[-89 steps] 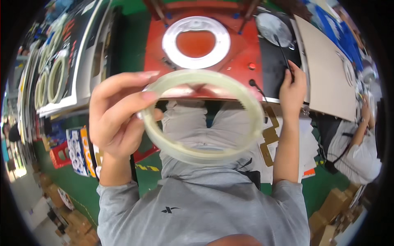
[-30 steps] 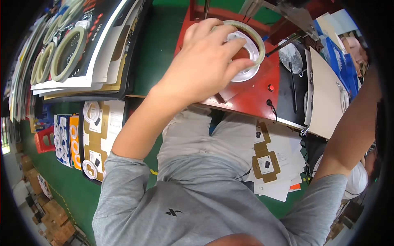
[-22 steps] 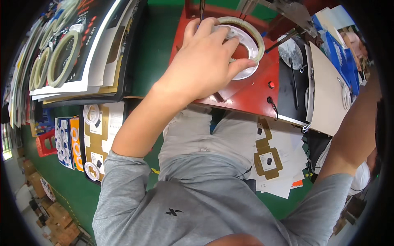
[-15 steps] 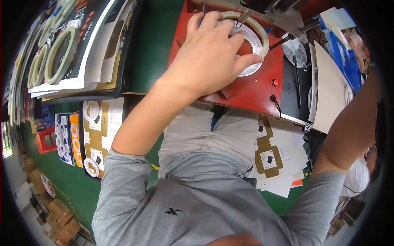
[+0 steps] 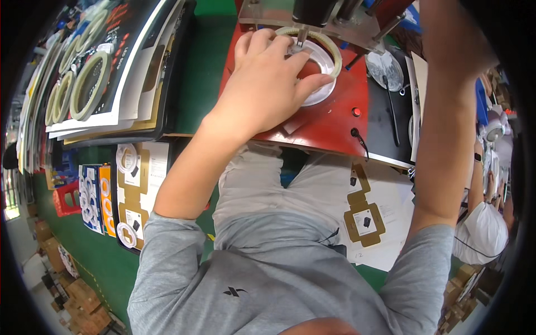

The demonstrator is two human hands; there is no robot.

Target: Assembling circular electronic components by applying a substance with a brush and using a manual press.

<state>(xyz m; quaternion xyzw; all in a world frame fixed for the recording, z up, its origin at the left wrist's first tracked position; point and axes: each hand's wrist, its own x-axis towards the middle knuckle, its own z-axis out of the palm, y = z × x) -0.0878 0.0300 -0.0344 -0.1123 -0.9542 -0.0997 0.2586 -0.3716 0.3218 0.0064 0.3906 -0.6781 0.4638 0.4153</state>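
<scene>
Pale ring (image 5: pixel 336 57) overlaps the white ring (image 5: pixel 322 94) toward the red base's (image 5: pixel 329 125) far edge, its exposed arc rightward from the nearer left hand's (image 5: pixel 273 75) spread, downturned fingers (circular, no long axis; pinch hidden, cannot tell). Right arm (image 5: pixel 438 151) is raised beyond the base's right edge; its fingers are indistinguishable in blur.

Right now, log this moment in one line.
Left hand: on pale ring; right arm: raised, hand out of view; base: under ring; press: over ring
</scene>
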